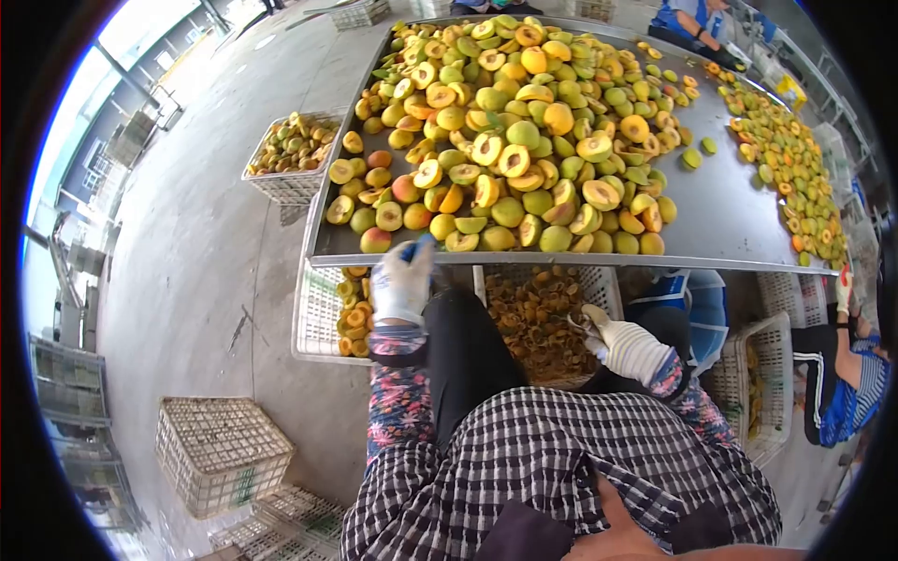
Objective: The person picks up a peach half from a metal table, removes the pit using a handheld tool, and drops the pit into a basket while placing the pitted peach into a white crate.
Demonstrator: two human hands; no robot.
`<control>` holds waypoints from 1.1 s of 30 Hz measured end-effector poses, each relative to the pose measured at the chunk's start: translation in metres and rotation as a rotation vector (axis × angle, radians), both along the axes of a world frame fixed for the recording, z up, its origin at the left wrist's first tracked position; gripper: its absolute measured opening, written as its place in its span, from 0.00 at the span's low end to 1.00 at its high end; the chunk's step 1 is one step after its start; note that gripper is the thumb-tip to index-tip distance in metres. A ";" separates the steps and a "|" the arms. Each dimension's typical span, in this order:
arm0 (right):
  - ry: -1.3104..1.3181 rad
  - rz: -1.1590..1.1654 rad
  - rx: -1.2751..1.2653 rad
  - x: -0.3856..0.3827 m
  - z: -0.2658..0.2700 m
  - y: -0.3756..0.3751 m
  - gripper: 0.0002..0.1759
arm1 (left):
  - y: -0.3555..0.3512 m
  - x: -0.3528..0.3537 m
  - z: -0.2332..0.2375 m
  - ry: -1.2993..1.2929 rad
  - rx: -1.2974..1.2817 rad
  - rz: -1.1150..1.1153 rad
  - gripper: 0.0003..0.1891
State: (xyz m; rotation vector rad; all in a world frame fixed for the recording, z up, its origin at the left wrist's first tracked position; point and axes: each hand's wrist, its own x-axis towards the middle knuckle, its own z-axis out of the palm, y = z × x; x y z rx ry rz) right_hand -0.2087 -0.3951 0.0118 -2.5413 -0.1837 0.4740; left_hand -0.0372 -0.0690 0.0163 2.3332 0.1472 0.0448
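Note:
My left hand (402, 288), in a white glove with blue fingertips, reaches up to the front edge of the metal table (524, 259). Its fingers look apart, slightly blurred, with no fruit visible in them. Just beyond it lie halved and whole yellow-green peaches (514, 161) in a large heap. My right hand (631, 348), in a striped glove, is closed around a small metal tool (587, 327) whose exact kind is hard to make out. Below that hand stands a white crate (599, 280) holding brown pits and scraps (538, 313).
A crate of peach halves (313, 323) stands under the table's left corner. Another filled crate (290, 182) is farther left, an upturned crate (223, 449) on the floor. Blue bags (702, 313) hang at right. A co-worker (851, 374) sits at far right; others are behind the table.

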 end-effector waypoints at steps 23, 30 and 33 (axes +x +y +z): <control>-0.016 -0.016 0.019 0.006 0.001 0.014 0.37 | 0.069 0.119 -0.092 -0.179 -0.725 0.103 0.22; -0.207 -0.018 0.251 0.033 0.016 0.025 0.22 | -0.038 0.020 -0.027 0.373 -2.016 -0.316 0.29; -0.406 -0.012 0.306 0.044 0.016 0.034 0.18 | -0.080 -0.003 -0.033 0.529 -1.976 -0.330 0.29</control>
